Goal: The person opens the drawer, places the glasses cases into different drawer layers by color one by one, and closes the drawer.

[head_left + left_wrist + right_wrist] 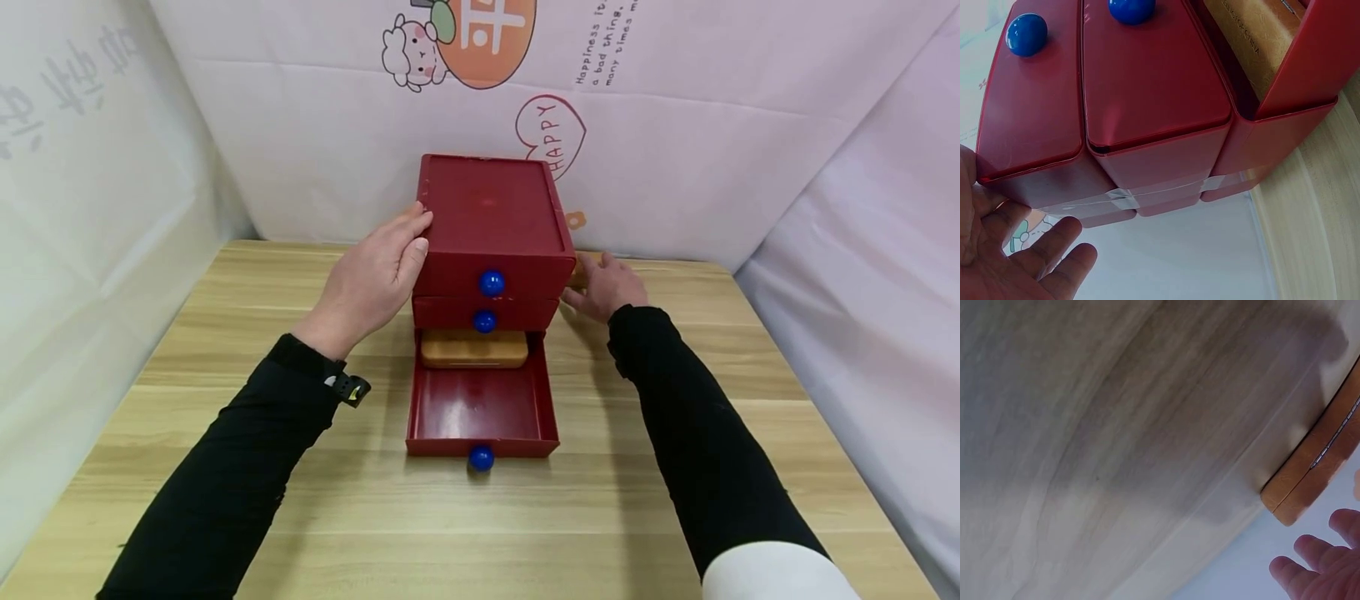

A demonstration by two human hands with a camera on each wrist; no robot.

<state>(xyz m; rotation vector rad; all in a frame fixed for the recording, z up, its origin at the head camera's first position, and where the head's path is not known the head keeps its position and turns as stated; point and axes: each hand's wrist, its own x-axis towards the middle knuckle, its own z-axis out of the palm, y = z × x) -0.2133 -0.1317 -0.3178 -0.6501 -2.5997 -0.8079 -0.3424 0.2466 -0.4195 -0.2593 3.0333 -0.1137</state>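
Observation:
A red three-drawer cabinet [487, 208] with blue knobs stands at the table's back. Its bottom drawer [480, 417] is pulled out, with a tan glasses case [474, 350] lying toward the rear; the upper drawers are closed. My left hand [367, 279] rests against the cabinet's upper left side; its fingers look extended in the left wrist view. Beyond the cabinet's right side, my right hand [609, 287] reaches beside another brown hinged case [1316, 462], partly hidden behind the cabinet in the head view. In the right wrist view its fingers [1313, 550] are extended and apart from the case.
The wooden table [337, 533] ends at a white printed cloth [315, 150] behind the cabinet. More white cloth hangs along both sides. Clear tape [1129, 199] runs across the cabinet's drawer housings.

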